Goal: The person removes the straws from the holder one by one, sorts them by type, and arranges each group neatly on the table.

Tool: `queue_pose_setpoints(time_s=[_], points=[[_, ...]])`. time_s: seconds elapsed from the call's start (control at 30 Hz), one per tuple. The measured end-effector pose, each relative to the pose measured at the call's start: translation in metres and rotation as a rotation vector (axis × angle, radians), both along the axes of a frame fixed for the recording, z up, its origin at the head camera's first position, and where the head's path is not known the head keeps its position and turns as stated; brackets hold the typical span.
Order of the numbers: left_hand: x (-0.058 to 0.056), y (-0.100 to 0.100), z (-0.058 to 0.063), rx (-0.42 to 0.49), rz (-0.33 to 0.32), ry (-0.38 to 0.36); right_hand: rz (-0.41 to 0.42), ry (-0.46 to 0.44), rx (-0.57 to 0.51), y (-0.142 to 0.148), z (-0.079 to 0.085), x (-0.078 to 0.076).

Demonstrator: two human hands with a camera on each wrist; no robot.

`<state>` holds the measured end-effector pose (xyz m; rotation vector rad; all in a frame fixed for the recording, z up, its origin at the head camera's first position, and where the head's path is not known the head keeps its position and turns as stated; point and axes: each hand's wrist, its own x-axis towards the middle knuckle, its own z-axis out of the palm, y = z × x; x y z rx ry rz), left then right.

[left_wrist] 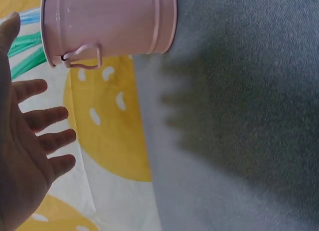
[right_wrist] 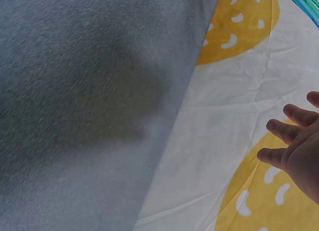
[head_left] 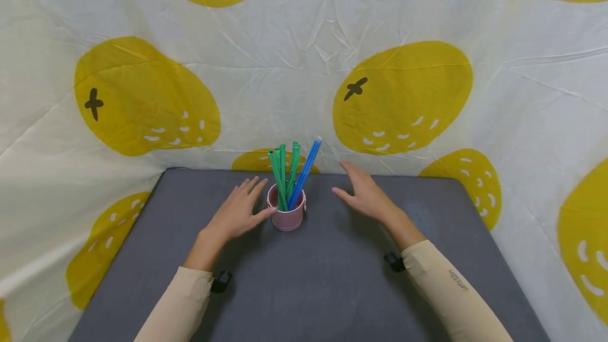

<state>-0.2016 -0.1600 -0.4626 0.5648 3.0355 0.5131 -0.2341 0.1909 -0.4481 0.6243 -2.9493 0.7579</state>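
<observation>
A white cloth (head_left: 271, 94) printed with yellow shapes hung behind the dark grey table (head_left: 304, 289), where a pink bucket (head_left: 287, 220) stood upright with green tubes (head_left: 281, 176) and blue tubes (head_left: 305, 173) leaning in it. The left hand (head_left: 239, 210), fingers spread wide, was just beside the bucket, its thumb overlapping the rim, contact impossible to tell; the right hand (head_left: 364, 193) was wide too, farther off. The tubes' lower ends were hidden, and the right wrist view cut off the right hand.

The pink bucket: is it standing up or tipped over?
Upright. In the head view the pink bucket stands on the grey table, mouth up, with green sticks and blue sticks rising out of it.
</observation>
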Motion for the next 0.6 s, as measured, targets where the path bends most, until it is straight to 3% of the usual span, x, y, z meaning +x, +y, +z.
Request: queue_pose_setpoints(time_s=[0.17, 0.33, 0.6], points=[[-0.002, -0.001, -0.006, 0.141, -0.015, -0.031, 0.013, -0.017, -0.04, -0.009, 0.001, -0.005], [-0.006, -0.002, -0.013, 0.267, -0.045, -0.004, 0.016, -0.045, -0.104, -0.014, -0.001, -0.01], [-0.01, 0.005, -0.03, 0.531, -0.068, 0.042, 0.023, -0.1, -0.314, -0.029, -0.004, -0.02]])
